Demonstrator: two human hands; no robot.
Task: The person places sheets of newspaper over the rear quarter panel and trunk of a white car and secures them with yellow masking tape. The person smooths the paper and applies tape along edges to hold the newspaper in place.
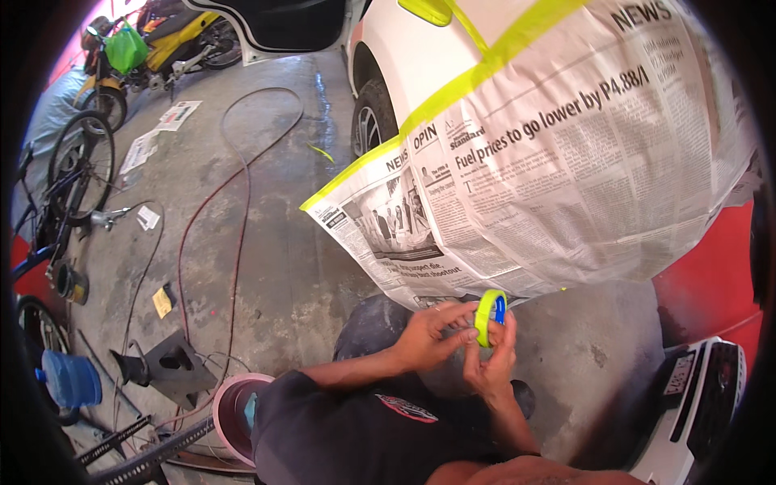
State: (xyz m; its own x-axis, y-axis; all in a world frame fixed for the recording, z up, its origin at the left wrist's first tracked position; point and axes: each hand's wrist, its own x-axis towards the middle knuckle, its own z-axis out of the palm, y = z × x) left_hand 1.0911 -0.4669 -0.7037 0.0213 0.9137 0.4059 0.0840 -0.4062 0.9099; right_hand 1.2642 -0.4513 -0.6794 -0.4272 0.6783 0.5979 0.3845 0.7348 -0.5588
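Note:
In front of my chest a roll of yellow-green masking tape with a blue inner core is upright, its edge turned partly toward me. My right hand grips it from the right and below, fingers curled around the ring. From the left, my left hand has its thumb and fingers bent together at the roll's side; whether they pinch a tape end is hidden. Just beyond my hands, newspaper sheets cover the side of a white car, held along their upper edge by a strip of the same bright tape.
Hoses loop across the concrete floor at left. A bicycle, a yellow motorcycle, a blue water jug and a pink bucket stand on that side. At lower right is a car bumper beside red bodywork.

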